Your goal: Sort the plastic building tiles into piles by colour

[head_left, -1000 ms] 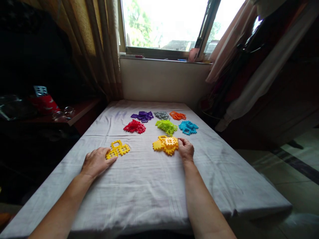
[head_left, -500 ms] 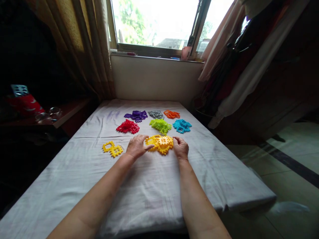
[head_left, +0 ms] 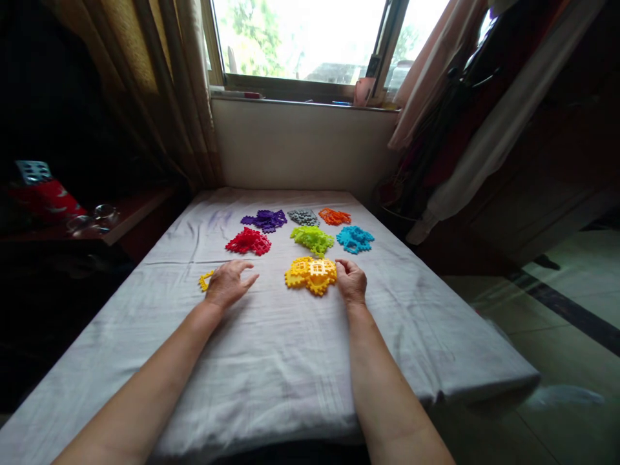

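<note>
My left hand [head_left: 230, 283] is open over the left part of the table, thumb and fingers apart. It covers most of the loose yellow pieces; one square yellow frame piece [head_left: 204, 280] shows beside it. A pile of yellow interlocking toy pieces [head_left: 310, 276] with toothed edges lies in front of me. At the pile's right edge is my right hand [head_left: 351, 280], its fingers pinched together against a yellow piece. How firmly it grips that piece is partly hidden by the fingers.
Behind the yellow pile lie red [head_left: 248, 241], lime green [head_left: 312, 239] and blue pieces [head_left: 355, 239]. Farther back are purple [head_left: 265, 220], grey [head_left: 303, 217] and orange pieces [head_left: 334, 216]. A pale wrinkled cloth [head_left: 285, 374] covers the table. A dark side table [head_left: 130, 219] stands left.
My left hand has moved left from the yellow pile to the loose yellow pieces, leaving the pile's left side uncovered. My right hand stays at the pile's right edge.
</note>
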The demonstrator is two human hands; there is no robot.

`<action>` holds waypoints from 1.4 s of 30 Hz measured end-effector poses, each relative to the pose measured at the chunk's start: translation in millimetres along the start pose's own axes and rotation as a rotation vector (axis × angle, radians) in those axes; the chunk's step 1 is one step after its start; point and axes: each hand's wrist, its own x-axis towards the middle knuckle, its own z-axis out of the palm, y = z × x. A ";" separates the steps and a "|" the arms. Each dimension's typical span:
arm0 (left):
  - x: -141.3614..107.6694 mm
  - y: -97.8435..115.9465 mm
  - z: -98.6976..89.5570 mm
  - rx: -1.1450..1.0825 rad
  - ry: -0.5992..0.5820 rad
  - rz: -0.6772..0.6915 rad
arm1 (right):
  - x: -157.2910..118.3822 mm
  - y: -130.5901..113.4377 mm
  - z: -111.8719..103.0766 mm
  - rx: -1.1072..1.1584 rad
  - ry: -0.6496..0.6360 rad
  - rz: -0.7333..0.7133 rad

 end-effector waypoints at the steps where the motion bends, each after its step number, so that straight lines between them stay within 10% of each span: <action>1: -8.7 -14.3 -5.8 0.043 0.007 -0.018 | -0.5 0.0 0.5 -0.003 -0.002 -0.001; 10: -49.8 -46.8 -14.3 0.182 -0.025 -0.041 | -6.4 -3.7 1.6 -0.009 -0.027 0.014; 18: -41.2 -9.3 3.7 -0.097 0.061 0.084 | -15.0 -23.8 -1.4 0.057 -0.051 -0.068; 28: -22.9 49.3 26.7 -0.228 0.215 0.367 | -55.6 -50.0 26.0 0.251 -0.509 -0.292; 35: -29.0 -25.1 0.3 0.111 0.197 0.029 | -17.8 -36.7 5.4 0.140 -0.077 -0.062; 42: -47.3 -72.6 -13.3 0.263 0.036 -0.217 | -17.7 -37.8 9.6 -0.135 -0.081 -0.031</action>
